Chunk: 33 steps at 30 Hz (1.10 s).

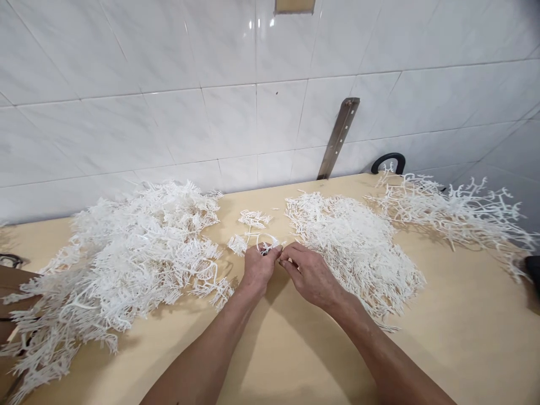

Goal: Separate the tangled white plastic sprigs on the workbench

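Both hands meet at the middle of the wooden table. My left hand is closed round a thin white plastic sprig whose branches curl up past the knuckles. My right hand pinches the same sprig with thumb and forefinger, right beside the left hand. A big heap of white plastic branches lies to the left. A flatter pile of smaller white pieces lies just right of my right hand.
Bare white branched stems are spread at the far right. A metal bracket leans on the tiled wall, with a black handle beside it. Dark objects sit at the table's left edge and right edge.
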### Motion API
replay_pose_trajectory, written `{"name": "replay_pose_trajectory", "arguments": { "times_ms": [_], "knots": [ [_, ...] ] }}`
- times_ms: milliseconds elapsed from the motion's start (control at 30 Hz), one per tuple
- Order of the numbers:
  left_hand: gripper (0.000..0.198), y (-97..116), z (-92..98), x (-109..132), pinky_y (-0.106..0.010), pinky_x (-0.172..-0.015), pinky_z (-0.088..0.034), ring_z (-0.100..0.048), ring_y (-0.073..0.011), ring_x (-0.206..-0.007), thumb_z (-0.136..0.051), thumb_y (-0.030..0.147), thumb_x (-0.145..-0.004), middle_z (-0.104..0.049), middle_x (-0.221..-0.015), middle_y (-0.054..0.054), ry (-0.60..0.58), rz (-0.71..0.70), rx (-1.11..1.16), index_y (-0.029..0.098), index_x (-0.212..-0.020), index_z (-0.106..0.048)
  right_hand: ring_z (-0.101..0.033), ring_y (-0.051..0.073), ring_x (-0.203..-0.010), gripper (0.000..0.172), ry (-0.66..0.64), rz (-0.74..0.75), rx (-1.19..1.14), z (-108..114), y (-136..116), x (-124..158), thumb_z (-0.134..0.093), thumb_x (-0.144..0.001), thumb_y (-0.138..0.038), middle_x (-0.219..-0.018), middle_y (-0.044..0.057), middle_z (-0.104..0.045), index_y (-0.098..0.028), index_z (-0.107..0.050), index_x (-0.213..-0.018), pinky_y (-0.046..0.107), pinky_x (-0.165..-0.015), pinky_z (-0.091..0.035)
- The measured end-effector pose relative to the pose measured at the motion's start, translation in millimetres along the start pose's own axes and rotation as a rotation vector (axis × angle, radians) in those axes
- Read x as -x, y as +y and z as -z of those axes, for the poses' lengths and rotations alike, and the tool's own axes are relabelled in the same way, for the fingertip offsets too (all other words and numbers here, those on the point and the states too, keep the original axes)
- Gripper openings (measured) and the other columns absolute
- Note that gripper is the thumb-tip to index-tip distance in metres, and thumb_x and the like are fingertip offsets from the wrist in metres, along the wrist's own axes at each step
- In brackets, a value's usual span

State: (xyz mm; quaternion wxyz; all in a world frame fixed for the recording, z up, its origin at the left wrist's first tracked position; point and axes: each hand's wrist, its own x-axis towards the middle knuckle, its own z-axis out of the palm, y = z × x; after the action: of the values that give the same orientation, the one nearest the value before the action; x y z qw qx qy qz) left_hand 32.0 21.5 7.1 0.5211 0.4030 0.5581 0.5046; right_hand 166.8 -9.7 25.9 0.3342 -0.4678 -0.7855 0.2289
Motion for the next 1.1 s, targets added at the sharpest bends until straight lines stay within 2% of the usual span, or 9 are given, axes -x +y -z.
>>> {"name": "replay_pose_trajectory", "arguments": {
  "times_ms": [133,300,400,500,567,667,767,967,1100],
  "knots": [
    [0.032,1,4.3,-4,-0.023,-0.046,-0.027,-0.034,-0.0078,-0.044,-0.076,0.039,-0.066,-0.041,-0.046,0.008,0.042,0.056,0.032,0.019,-0.068,-0.051,-0.057,0.014,-0.073,0.017,-0.130,0.057,-0.061,3,-9,2,-0.051,-0.090,-0.013,-0.082,0.001,-0.064,-0.021,-0.061,-0.079,0.027,-0.068,-0.042],
    [0.037,5,5.3,-4,-0.022,-0.042,-0.018,-0.027,-0.0055,-0.041,-0.079,0.042,-0.065,-0.037,-0.045,0.010,-0.009,0.097,0.139,0.019,-0.069,-0.049,-0.057,0.016,-0.065,0.015,0.053,-0.191,0.101,17,5,0,-0.051,-0.091,-0.023,-0.073,0.001,-0.064,-0.021,-0.062,-0.080,0.028,-0.062,-0.040],
    [0.038,7,3.3,-2,-0.022,-0.041,-0.017,-0.026,-0.0048,-0.041,-0.080,0.040,-0.063,-0.035,-0.046,0.010,-0.036,0.095,0.185,0.019,-0.066,-0.048,-0.059,0.018,-0.069,0.012,0.134,-0.277,0.281,25,21,1,-0.051,-0.088,-0.020,-0.079,0.003,-0.066,-0.020,-0.062,-0.085,0.030,-0.065,-0.040],
    [0.038,7,1.7,-1,-0.022,-0.041,-0.017,-0.025,-0.0046,-0.041,-0.080,0.040,-0.063,-0.034,-0.045,0.010,-0.036,0.097,0.172,0.019,-0.065,-0.049,-0.061,0.018,-0.071,0.016,0.152,-0.259,0.364,24,28,2,-0.052,-0.088,-0.020,-0.097,0.008,-0.068,-0.018,-0.064,-0.100,0.032,-0.069,-0.042],
    [0.037,7,0.7,1,-0.022,-0.042,-0.019,-0.028,-0.0051,-0.041,-0.081,0.041,-0.063,-0.035,-0.045,0.009,-0.030,0.095,0.145,0.018,-0.063,-0.051,-0.060,0.017,-0.067,0.017,0.123,-0.233,0.317,17,26,2,-0.053,-0.091,-0.026,-0.099,0.008,-0.068,-0.018,-0.065,-0.100,0.033,-0.070,-0.043],
    [0.037,6,-1.3,3,-0.022,-0.043,-0.022,-0.030,-0.0058,-0.042,-0.080,0.043,-0.064,-0.037,-0.045,0.008,-0.038,0.055,0.091,0.018,-0.061,-0.052,-0.059,0.016,-0.066,0.019,0.076,-0.211,0.203,4,17,0,-0.053,-0.092,-0.032,-0.094,0.006,-0.069,-0.019,-0.066,-0.095,0.032,-0.069,-0.043],
    [0.039,3,-3.1,4,-0.023,-0.046,-0.024,-0.031,-0.0064,-0.044,-0.078,0.045,-0.066,-0.039,-0.046,0.007,-0.035,0.004,0.028,0.018,-0.058,-0.051,-0.059,0.016,-0.066,0.016,0.048,-0.215,0.152,-6,11,-1,-0.052,-0.091,-0.026,-0.085,0.004,-0.068,-0.020,-0.065,-0.084,0.029,-0.066,-0.041],
    [0.039,-4,-2.8,1,-0.023,-0.049,-0.026,-0.031,-0.0074,-0.047,-0.075,0.044,-0.070,-0.039,-0.047,0.007,-0.038,-0.020,-0.010,0.019,-0.057,-0.048,-0.055,0.016,-0.065,0.018,0.099,-0.182,0.147,-8,11,-2,-0.050,-0.089,-0.018,-0.074,0.002,-0.062,-0.021,-0.058,-0.073,0.028,-0.064,-0.038],
    [0.034,-6,-2.9,1,-0.023,-0.052,-0.030,-0.036,-0.0087,-0.051,-0.077,0.039,-0.068,-0.043,-0.051,0.006,0.009,-0.047,-0.013,0.018,-0.059,-0.052,-0.051,0.015,-0.061,0.024,0.070,-0.152,0.186,-9,10,-2,-0.047,-0.092,-0.019,-0.069,0.002,-0.058,-0.020,-0.055,-0.069,0.028,-0.062,-0.036]
  ]
}}
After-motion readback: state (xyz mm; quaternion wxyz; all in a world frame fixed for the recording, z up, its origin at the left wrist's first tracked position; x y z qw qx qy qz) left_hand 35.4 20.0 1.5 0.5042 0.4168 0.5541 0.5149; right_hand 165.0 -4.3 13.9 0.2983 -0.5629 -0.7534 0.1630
